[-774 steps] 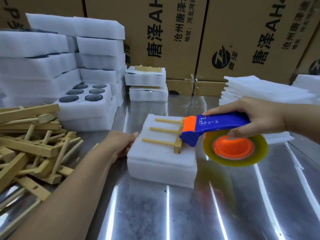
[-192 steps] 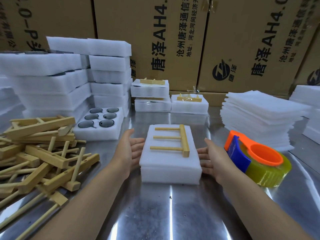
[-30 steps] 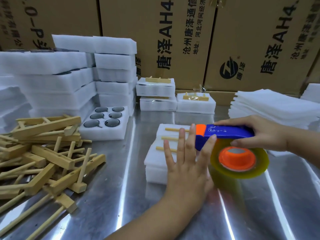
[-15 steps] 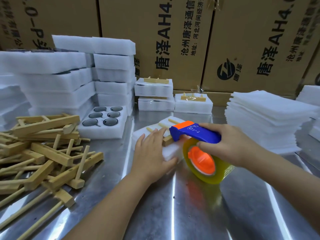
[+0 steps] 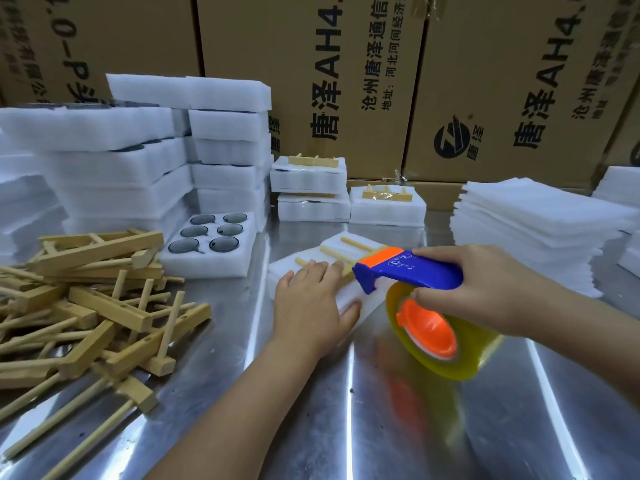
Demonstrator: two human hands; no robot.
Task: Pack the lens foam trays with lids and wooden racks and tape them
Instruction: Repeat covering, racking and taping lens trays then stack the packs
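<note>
My left hand (image 5: 310,306) presses flat on the foam pack (image 5: 332,241); my right hand (image 5: 485,285) grips the tape dispenser (image 5: 412,271). The pack has just swivelled under my left hand, probably ready for taping.

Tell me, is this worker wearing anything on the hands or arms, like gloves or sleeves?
No gloves: the left hand and the right hand are both bare. The left forearm and right forearm are bare too, no sleeve showing up to the picture's edge. No ring, watch or bracelet shows.
</note>
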